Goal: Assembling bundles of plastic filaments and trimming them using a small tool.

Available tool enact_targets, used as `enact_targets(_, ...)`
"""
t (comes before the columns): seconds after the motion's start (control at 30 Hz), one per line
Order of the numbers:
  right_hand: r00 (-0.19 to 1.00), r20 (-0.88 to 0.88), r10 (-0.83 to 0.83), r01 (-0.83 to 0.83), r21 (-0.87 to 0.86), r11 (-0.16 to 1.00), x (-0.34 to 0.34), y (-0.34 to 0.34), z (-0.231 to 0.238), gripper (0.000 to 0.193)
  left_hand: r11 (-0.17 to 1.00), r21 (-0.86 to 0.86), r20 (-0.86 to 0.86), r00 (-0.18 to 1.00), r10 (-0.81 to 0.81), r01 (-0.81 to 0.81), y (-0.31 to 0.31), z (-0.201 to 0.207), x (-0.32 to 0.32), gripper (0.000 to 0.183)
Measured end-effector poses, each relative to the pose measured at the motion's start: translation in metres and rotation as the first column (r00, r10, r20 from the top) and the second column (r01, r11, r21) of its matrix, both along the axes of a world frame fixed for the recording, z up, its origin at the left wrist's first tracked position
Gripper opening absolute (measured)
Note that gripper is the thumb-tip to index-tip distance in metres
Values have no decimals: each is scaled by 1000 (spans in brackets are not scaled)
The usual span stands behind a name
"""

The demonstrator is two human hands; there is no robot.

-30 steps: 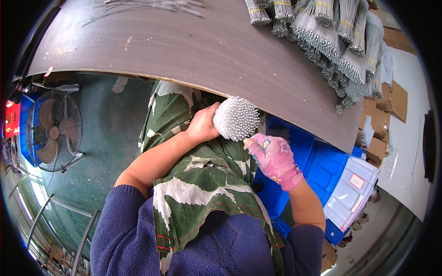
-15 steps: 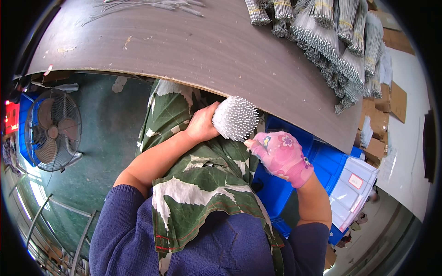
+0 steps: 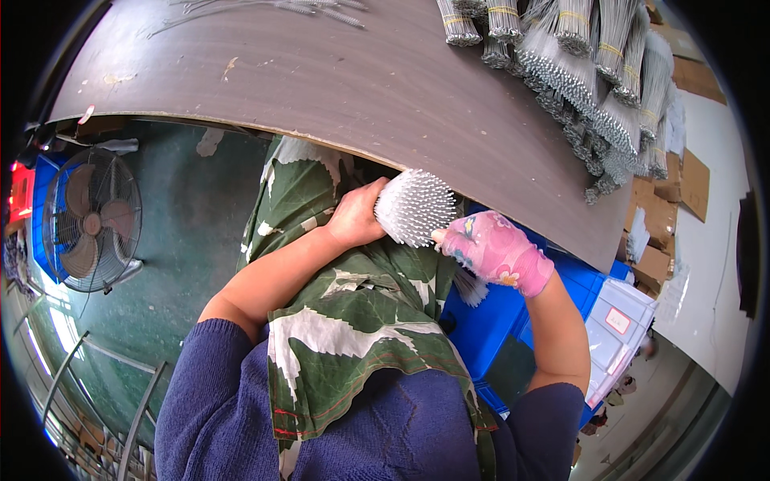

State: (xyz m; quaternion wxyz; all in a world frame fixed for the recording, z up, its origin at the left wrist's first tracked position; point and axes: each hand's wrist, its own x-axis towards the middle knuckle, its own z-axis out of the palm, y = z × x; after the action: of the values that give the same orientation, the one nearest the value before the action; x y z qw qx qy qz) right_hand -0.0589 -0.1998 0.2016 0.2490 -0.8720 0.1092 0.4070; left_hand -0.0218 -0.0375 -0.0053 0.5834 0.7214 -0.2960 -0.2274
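My left hand [image 3: 358, 215] is bare and wrapped round a thick bundle of thin wire brushes [image 3: 415, 207], whose many pale tips point up toward me. It holds the bundle over my lap, right by the table's front edge. My right hand [image 3: 496, 252], in a pink flowered fingerless glove, is curled in at the bundle's right side, with its bare fingertips touching or nearly touching the outer tips. Whatever those fingers pinch is too small to make out. Below the glove a greyish-white fanned brush end [image 3: 471, 287] shows against the blue bin; I cannot tell whether it is held.
The brown table [image 3: 345, 88] curves across in front of me. Tied bundles of wire brushes [image 3: 573, 88] are heaped at its far right, with a few loose brushes [image 3: 321, 11] at far left. Blue bins [image 3: 489, 329] stand at my right, cardboard boxes [image 3: 662, 216] beyond, a fan [image 3: 92, 223] at left.
My right hand has risen a little and turned, its fingertips staying near the bundle's edge. The fanned brush end beneath it has come into sight. My left hand keeps its hold on the bundle.
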Motion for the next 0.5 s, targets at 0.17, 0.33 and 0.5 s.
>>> enact_targets(0.17, 993, -99, 61, -66, -52, 996, 15, 5, 5, 42, 1000, 5, -14, 1000, 1, -1, 1, 0, 1, 40)
enact_targets(0.33, 958, 51, 282, -271, -155, 950, 16, 2, -3, 41, 1000, 24, -25, 1000, -11, 12, -1, 1, 2, 39)
enact_targets(0.5, 985, -40, 167, -170, -107, 980, 20, 2, 10, 36, 1000, 3, -14, 1000, 8, -7, -1, -4, -2, 38)
